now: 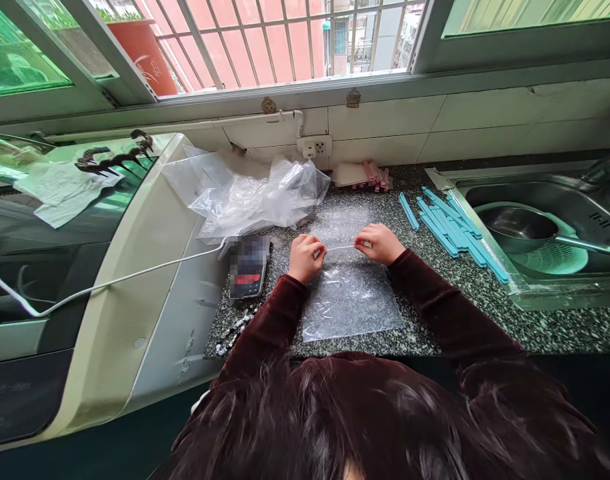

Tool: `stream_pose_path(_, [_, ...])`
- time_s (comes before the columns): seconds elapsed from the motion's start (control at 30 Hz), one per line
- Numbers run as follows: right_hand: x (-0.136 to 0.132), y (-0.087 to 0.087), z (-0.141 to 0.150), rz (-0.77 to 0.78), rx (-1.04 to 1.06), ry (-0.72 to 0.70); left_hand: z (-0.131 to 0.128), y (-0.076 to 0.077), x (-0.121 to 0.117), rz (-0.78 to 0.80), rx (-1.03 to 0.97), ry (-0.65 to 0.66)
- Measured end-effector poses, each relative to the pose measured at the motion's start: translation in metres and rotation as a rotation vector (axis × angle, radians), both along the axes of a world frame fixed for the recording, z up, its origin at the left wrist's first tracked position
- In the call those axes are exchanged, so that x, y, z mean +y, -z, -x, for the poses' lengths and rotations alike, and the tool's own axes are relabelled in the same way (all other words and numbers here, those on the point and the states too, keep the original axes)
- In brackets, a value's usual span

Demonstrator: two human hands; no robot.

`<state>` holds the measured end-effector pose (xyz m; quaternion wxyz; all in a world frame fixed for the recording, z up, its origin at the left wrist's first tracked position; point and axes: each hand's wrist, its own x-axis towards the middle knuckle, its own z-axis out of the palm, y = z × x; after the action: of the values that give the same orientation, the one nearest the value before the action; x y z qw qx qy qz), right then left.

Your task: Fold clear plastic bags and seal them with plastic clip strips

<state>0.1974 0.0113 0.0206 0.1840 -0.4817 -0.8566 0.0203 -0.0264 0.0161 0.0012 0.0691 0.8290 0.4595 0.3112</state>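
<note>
Both your left hand (306, 259) and right hand (381, 245) are pinching the clear plastic sheet (352, 303) between fingertips; any uneven pulling is risking skewed or torn film.

On the counter (549, 328), 1 bag (352, 307) lay between 1 phone (249, 268) on the left and loose strips (452, 230) on the right. A heap of bags (252, 197) lay behind the phone. Right of the strips, 1 pan (515, 223) sat over a basket (571, 259) in the sink (485, 191). The washing machine (129, 267) stood left.
</note>
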Motion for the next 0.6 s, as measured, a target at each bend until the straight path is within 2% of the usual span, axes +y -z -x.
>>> stream_pose_path(0.6, [0.0003, 0.0009, -0.0008, -0.016, -0.018, 0.007, 0.0002, -0.0017, 0.0003, 0.017, 0.026, -0.006])
